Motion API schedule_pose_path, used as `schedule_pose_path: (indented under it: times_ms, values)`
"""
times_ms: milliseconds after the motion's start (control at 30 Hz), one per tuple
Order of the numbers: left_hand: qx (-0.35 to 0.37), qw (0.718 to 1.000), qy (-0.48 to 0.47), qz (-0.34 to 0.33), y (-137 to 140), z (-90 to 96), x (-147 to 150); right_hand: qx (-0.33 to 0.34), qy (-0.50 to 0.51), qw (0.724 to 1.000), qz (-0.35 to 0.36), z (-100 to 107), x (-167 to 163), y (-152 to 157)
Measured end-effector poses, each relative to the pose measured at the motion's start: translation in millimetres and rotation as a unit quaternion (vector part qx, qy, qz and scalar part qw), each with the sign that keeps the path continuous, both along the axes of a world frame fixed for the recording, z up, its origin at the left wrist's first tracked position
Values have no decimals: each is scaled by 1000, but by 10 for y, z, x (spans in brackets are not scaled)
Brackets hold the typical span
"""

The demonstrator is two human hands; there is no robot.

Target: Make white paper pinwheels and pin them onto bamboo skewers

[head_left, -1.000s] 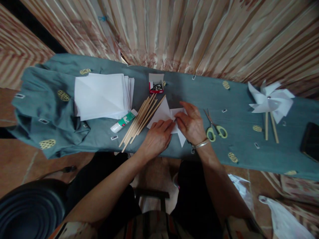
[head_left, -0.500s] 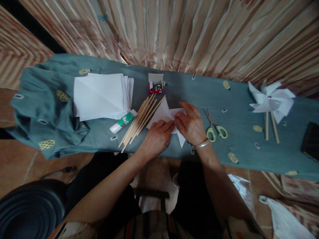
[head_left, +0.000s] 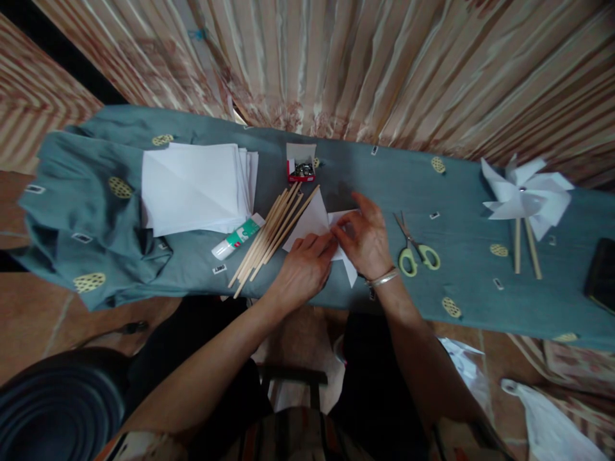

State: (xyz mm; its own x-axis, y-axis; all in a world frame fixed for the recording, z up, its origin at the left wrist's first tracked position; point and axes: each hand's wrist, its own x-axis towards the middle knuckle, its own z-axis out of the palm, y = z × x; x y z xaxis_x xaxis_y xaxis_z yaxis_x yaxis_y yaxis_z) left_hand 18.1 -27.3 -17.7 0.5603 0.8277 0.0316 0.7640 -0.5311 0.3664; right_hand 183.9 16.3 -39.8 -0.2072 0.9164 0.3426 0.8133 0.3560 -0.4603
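Note:
A white paper pinwheel [head_left: 311, 218], with pointed flaps sticking out, lies on the cloth in front of me. My left hand [head_left: 307, 266] is closed over its near side, fingers together and tips pressing at the centre. With thumb and index finger, my right hand [head_left: 368, 240] pinches at the same middle spot, its other fingers raised. Whatever sits between those fingertips is hidden. Several wooden sticks [head_left: 269, 237] lie just left of the paper. Scissors [head_left: 414, 246] with green handles rest spread to the right of my right hand.
A glue stick [head_left: 237, 235] and a stack of white paper [head_left: 192, 186] lie left. Behind the sticks stands an open box of metal pins [head_left: 302, 169]. Finished pinwheels [head_left: 523, 190] on sticks lie at the right, near a dark object [head_left: 600, 275]. A curtain [head_left: 336, 64] hangs along the back.
My right hand has shifted slightly left, its thumb and index finger drawing in to the paper's centre. My left hand stays pressed on the pinwheel.

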Motion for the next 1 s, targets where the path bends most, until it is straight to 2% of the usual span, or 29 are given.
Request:
schedule_pose_path:
  times_ms: [200,500,767,900,1000]
  values:
    - [-8,1000,10,1,16,25,5,-3,-17,1000,11,19,-35,-56]
    - [-12,1000,19,1,22,35,10,-63,26,998,10,75,20,-39]
    - [1,1000,7,2,12,-10,8,-67,-24,997,-10,112,-28,-85]
    - [12,999,-31,-6,6,-1,-43,-62,-45,997,-20,118,-69,-116]
    - [50,995,-87,6,38,23,-188,-63,-45,997,-20,118,-81,-123]
